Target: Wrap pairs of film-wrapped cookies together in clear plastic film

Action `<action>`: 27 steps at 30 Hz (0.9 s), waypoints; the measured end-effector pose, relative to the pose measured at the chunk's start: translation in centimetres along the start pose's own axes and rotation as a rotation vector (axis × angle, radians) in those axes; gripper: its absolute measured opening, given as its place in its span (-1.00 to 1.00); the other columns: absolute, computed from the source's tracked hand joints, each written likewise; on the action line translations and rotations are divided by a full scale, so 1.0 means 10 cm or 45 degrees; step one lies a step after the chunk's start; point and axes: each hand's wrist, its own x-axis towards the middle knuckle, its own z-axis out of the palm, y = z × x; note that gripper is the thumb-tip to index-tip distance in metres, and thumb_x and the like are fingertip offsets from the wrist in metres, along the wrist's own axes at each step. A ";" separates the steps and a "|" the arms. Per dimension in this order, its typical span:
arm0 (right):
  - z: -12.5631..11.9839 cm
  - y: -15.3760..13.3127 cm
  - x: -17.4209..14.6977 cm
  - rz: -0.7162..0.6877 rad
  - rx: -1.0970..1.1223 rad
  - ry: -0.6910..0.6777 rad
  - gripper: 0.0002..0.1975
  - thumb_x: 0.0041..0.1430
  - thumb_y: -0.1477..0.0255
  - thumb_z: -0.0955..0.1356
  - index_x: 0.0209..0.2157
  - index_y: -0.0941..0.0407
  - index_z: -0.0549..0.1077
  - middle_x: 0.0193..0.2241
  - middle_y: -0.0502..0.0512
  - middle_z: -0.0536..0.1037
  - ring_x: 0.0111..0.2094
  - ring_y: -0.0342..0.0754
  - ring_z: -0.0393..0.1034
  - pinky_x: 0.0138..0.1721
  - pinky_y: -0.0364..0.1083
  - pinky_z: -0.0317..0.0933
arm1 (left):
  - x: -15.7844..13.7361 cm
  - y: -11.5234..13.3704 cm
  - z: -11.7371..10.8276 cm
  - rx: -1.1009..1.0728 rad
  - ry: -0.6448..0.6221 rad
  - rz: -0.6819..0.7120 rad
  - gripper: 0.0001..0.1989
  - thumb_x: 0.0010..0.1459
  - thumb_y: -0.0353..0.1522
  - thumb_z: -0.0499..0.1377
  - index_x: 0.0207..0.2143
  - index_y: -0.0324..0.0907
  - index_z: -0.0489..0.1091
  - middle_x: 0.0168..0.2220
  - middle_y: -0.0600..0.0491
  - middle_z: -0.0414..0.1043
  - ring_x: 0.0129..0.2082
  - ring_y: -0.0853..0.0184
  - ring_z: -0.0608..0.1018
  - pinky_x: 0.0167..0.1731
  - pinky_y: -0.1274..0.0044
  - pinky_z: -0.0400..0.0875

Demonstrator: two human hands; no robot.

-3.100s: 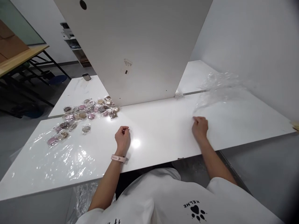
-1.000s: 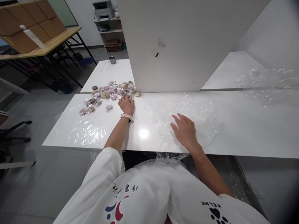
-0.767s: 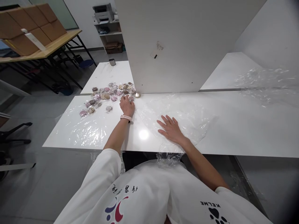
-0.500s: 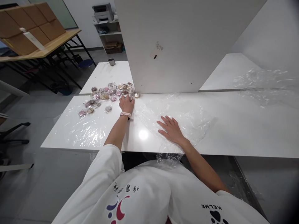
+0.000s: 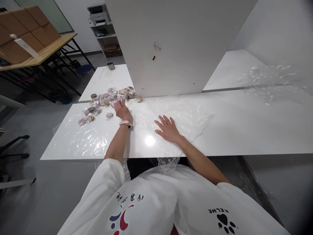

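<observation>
My left hand (image 5: 123, 111), with a pale band at the wrist, reaches into the near edge of a pile of small round items in clear wrappers. Its fingers are curled together beside a pink wrapped item (image 5: 120, 98); what they pinch, if anything, is hidden. To the right of the pile lies a gold wrapped item (image 5: 139, 99). My right hand (image 5: 168, 129) rests open, fingers spread, on a thin clear plastic sheet or bag (image 5: 195, 112) that hangs over the table's front edge. Loose packets, among them a grey one (image 5: 109, 116), lie left of my left hand.
A tall white panel (image 5: 168, 49) stands upright along the back of the white table (image 5: 256, 130). More clear plastic lies crumpled at the right (image 5: 269, 80) and spread at the left (image 5: 85, 140). A dark cup (image 5: 111, 66) stands at the far left.
My left hand has moved slightly left along the pile, and its fingers have curled in. My right hand stays spread on the plastic. The whole view has shifted a little.
</observation>
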 end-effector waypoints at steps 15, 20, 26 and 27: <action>-0.25 0.24 0.01 0.506 1.183 1.236 -0.44 0.40 0.03 0.05 0.25 -0.03 0.25 0.19 0.17 0.37 0.15 0.03 0.33 0.17 0.17 0.23 | -1.41 0.75 -0.21 -0.539 -0.599 0.924 -0.71 0.42 -0.21 -0.04 -0.07 -0.06 0.44 0.16 -0.06 0.33 0.20 0.17 0.37 0.18 0.16 0.31; -0.46 0.34 -0.40 0.555 0.869 1.264 -0.58 0.37 0.13 0.19 0.08 0.04 0.43 0.07 0.18 0.49 0.11 0.08 0.36 0.11 0.16 0.27 | -1.86 0.58 -0.26 -0.119 -1.184 1.300 -0.42 0.29 -0.06 0.12 0.30 0.04 0.18 0.44 -0.05 -0.08 0.44 -0.08 -0.08 0.32 -0.10 -0.17; -0.62 0.08 -1.36 -0.063 0.412 0.465 -0.61 0.34 0.48 0.20 0.12 -0.03 0.43 0.08 0.12 0.51 0.15 0.07 0.32 0.13 0.13 0.27 | -1.62 0.04 -0.83 -0.115 -1.242 1.158 -0.38 0.39 -0.31 -0.06 0.43 0.04 -0.19 0.46 0.01 -0.18 0.46 0.18 -0.11 0.40 0.11 -0.24; -0.61 0.04 -1.50 -0.129 0.351 0.326 -0.53 0.32 0.55 0.16 0.18 -0.04 0.38 0.16 0.09 0.45 0.22 0.06 0.26 0.17 0.13 0.24 | -1.59 -0.07 -0.94 -0.112 -1.293 1.162 -0.38 0.38 -0.35 -0.08 0.43 0.04 -0.18 0.45 0.02 -0.12 0.45 0.21 -0.07 0.41 0.14 -0.23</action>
